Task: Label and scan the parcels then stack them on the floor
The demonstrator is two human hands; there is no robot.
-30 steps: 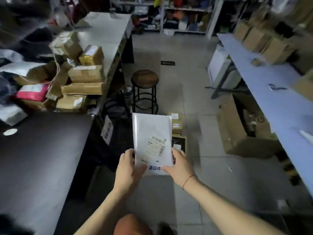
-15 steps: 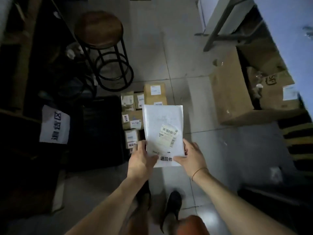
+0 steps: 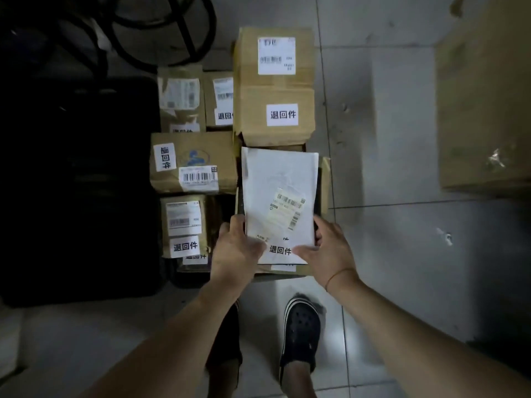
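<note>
Parcels fill a patch of the tiled floor (image 3: 402, 254) in the head view: at least 5 brown boxes (image 3: 192, 162) packed side by side. Each carries a barcode sheet, and most carry a white printed sticker too, so that share of the work looks done.

Both hands hold a white envelope (image 3: 275, 182) low over the near right box (image 3: 325, 179) of the group. The left hand (image 3: 238, 248) grips its lower left edge with the thumb on top, and the right hand (image 3: 330, 248) pinches the lower right corner the same way.

The envelope bears a barcode label (image 3: 287, 208) and 1 sticker (image 3: 280, 249) near its bottom edge, so its labelling looks finished. Whether it was scanned I cannot tell. It lies flat, either touching the box or just above it, I cannot tell which, so only the letting go looks left for this one.

No scanner or bare parcels show here, so how many remain cannot be judged.
</note>
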